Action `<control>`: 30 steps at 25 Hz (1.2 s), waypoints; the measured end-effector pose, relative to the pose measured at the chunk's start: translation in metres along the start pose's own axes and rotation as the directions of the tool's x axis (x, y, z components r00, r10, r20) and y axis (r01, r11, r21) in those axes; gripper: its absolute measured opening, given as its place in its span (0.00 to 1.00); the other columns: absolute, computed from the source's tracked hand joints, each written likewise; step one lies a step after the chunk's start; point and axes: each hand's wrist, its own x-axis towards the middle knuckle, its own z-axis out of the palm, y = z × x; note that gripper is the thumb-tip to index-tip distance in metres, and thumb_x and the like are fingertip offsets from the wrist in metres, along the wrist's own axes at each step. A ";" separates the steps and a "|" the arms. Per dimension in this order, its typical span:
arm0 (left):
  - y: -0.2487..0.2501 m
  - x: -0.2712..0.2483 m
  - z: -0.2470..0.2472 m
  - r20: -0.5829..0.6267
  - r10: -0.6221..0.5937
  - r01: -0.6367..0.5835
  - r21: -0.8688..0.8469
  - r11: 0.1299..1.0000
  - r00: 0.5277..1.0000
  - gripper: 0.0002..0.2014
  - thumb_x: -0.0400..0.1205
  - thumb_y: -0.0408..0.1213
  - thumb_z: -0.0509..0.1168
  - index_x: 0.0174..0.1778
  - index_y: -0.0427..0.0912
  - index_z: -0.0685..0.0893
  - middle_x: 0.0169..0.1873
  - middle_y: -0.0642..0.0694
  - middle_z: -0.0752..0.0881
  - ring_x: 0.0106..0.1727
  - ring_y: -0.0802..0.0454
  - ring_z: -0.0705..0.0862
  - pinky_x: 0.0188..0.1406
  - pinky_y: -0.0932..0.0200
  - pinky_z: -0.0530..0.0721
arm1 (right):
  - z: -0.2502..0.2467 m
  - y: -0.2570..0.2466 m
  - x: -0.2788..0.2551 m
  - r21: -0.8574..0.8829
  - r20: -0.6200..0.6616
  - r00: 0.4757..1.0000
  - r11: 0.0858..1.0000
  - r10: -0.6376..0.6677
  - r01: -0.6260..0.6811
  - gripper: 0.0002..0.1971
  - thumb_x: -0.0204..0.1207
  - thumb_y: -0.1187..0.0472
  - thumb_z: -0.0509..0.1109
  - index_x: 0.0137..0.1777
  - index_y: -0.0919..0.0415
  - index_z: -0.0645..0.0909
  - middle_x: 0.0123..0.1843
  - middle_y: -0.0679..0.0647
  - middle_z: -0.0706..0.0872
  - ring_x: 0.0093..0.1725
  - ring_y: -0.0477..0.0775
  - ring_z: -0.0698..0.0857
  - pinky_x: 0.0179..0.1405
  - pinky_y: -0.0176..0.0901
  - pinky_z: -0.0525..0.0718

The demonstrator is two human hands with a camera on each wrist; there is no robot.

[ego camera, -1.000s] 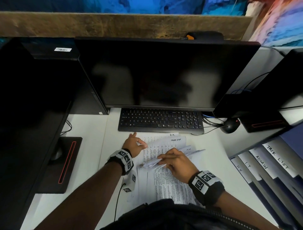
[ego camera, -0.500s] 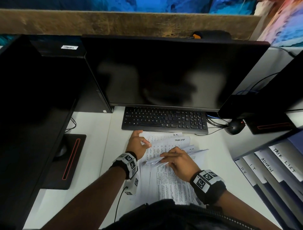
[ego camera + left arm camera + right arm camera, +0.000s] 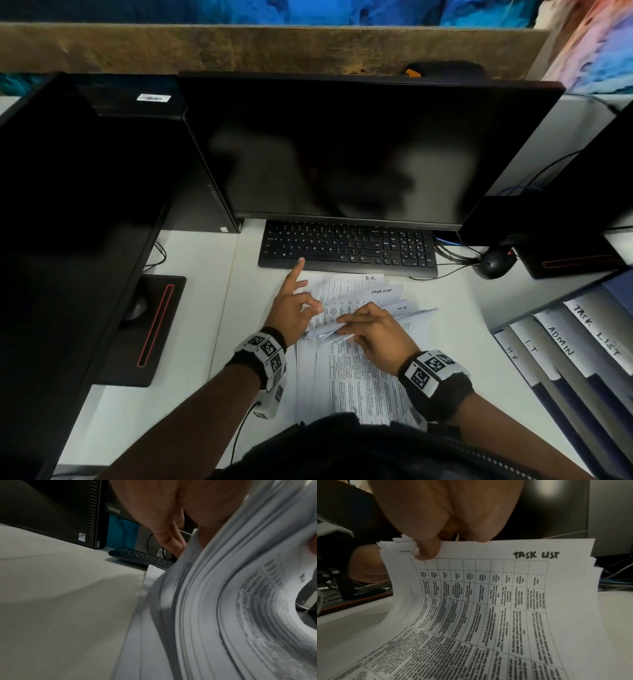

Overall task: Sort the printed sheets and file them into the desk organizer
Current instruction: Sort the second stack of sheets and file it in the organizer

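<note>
A stack of printed sheets point(image 3: 356, 383) lies on the white desk in front of the keyboard. My right hand point(image 3: 344, 327) pinches the far edges of several sheets and bends them back toward me. In the right wrist view its thumb point(image 3: 428, 550) presses on a table sheet point(image 3: 488, 601) headed TASK LIST. My left hand point(image 3: 313, 306) pinches the left edge of the fanned sheets point(image 3: 223, 601) between thumb and a curled finger, while its index finger points up at the keyboard. The desk organizer point(image 3: 561, 342) stands at the right, with tabs HR, IT, ADMIN and TASK LIST.
A black keyboard point(image 3: 346, 248) sits just beyond the sheets under a dark monitor point(image 3: 359, 147). A mouse point(image 3: 493, 263) and cables lie at the right of the keyboard. A second monitor's base point(image 3: 150, 329) stands at the left, and a computer tower point(image 3: 68, 513) behind it.
My left index finger has lifted off the sheets and now points toward the keyboard. My right hand keeps its hold on the bent-up sheets.
</note>
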 end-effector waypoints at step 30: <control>0.033 0.020 -0.025 0.131 0.047 -0.064 0.128 0.990 0.990 0.05 0.77 0.37 0.70 0.36 0.51 0.84 0.56 0.57 0.81 0.59 0.59 0.78 0.65 0.58 0.72 | -0.012 0.002 -0.002 0.061 -0.034 0.999 0.998 -0.027 0.029 0.23 0.72 0.74 0.67 0.57 0.44 0.85 0.64 0.38 0.82 0.57 0.36 0.69 0.58 0.42 0.76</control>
